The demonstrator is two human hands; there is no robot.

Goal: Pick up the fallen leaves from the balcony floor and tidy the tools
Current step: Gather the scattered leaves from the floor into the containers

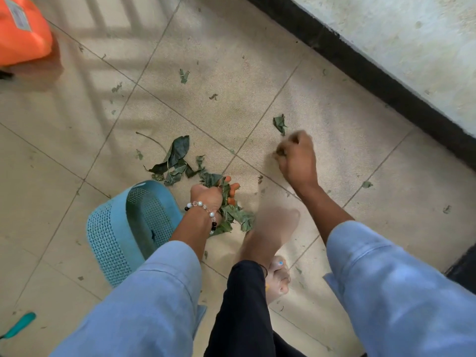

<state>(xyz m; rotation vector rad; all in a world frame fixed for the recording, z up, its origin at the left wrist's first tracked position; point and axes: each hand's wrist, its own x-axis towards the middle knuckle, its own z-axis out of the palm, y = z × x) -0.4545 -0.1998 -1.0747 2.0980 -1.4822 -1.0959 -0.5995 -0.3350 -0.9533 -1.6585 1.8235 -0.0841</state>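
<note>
My left hand, with a bead bracelet at the wrist, grips a bunch of green leaves low over the floor. Just left of it a blue mesh basket lies on its side with its mouth toward the hand. A small pile of leaves lies on the tiles beyond the basket. My right hand is blurred, its fingers curled near the floor and pinching small leaf bits. A single leaf lies just beyond it. Small leaf scraps are scattered farther out.
An orange object sits at the top left. A teal tool handle lies on the floor at the lower left. A wall with a black base strip runs along the right. My bare foot stands between the hands.
</note>
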